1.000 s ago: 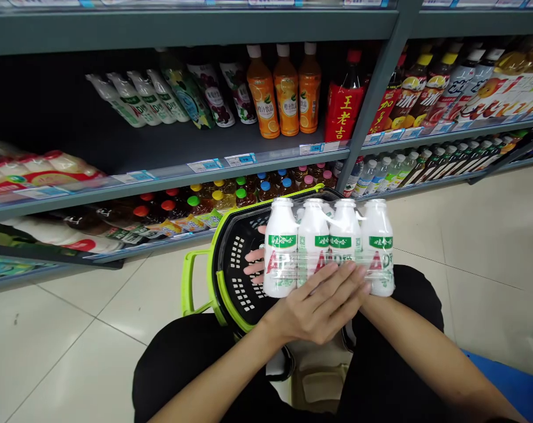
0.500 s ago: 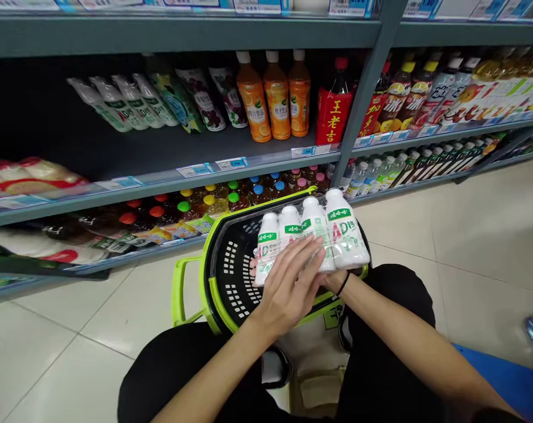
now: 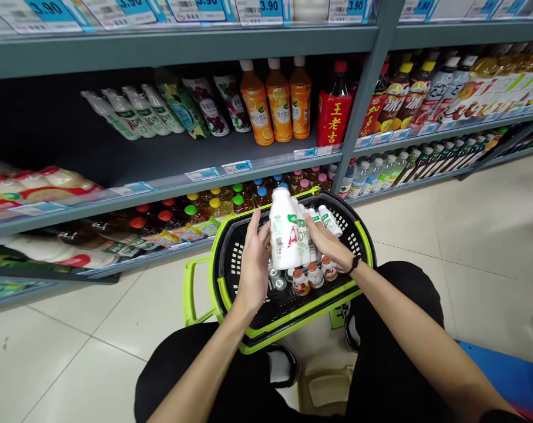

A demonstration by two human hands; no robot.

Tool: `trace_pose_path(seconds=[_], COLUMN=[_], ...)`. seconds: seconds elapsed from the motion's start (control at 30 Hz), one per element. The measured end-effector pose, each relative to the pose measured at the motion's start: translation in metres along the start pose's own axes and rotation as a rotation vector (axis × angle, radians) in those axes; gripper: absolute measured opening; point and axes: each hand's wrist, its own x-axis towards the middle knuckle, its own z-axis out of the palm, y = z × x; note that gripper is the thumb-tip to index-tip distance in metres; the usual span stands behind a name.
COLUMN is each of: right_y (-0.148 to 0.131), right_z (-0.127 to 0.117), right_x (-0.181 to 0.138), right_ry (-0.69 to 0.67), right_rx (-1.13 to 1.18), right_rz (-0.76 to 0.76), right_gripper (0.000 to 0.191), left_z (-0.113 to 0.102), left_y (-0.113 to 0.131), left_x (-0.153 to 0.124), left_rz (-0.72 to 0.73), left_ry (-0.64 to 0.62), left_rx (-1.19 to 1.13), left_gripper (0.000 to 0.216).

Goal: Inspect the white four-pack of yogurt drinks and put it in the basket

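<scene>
left arm: comes in from 7 o'clock, forearm bare, wrist bent slightly inward over the basket.
left hand (image 3: 254, 267): fingers extended, mostly flat, palm pressed against the left face of the bottle pack; a loose bracing hold, not a clench.
right arm: comes in from 4 o'clock, dark band at the wrist, forearm crossing above the right knee.
right hand (image 3: 328, 247): fingers curled around the pack from its right side, grasping it; fingertips hidden behind the bottles.
bottle pack (image 3: 288, 232): shrink-wrapped row of white yogurt-drink bottles with green and red labels, held between both hands, turned end-on to the camera, caps up and tilted toward 12 o'clock. Sits above the middle of the basket; can't tell whether its base touches anything below.
basket (image 3: 231, 258): black mesh shopping basket with lime-green rim and handle, on the floor between the knees, dead centre of view.
small bottles (image 3: 311, 275): a few small bottles with orange-brown tops lying in the basket, just under the pack at 5 o'clock from it.
shelf (image 3: 160, 155): grey store shelving at 12 o'clock; orange juice bottles (image 3: 277, 100) standing on it, just right of centre.
floor (image 3: 469, 235): pale tiles, 3 o'clock.
</scene>
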Motion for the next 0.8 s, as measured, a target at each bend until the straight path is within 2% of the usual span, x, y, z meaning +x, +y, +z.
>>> trace_pose_path(seconds=[0.07,0.2,0.33,0.43,0.57,0.8], right_y=[-0.002,-0.005,-0.003,0.003,0.007,0.005], right_z=[-0.01,-0.023,-0.022,-0.019,-0.019,-0.017], right_x=[0.002,0.005,0.006,0.008,0.008,0.003], right_ry=[0.015,0.107,0.249,0.368,0.415,0.172], right_rx=[-0.087,-0.179,-0.158,0.055,0.378,0.572], right_rz=[0.028,-0.09,-0.246,-0.435,-0.656,-0.645], right_gripper=[0.109,0.062,0.044,0.044,0.052,0.052], left_z=[-0.007,-0.024,-0.043,-0.049,-0.048,-0.053], left_y=[0.007,0.011,0.008,0.009,0.011,0.004], left_x=[0.008,0.024,0.035,0.037,0.036,0.038], left_rz=[-0.07,-0.131,-0.197,-0.214,-0.188,-0.152], left_ry=[0.085,0.167,0.237,0.296,0.37,0.286], left_rx=[-0.061,-0.155,-0.285,-0.406,-0.524,-0.516], left_gripper=[0.092,0.076,0.054,0.039,0.029,0.045])
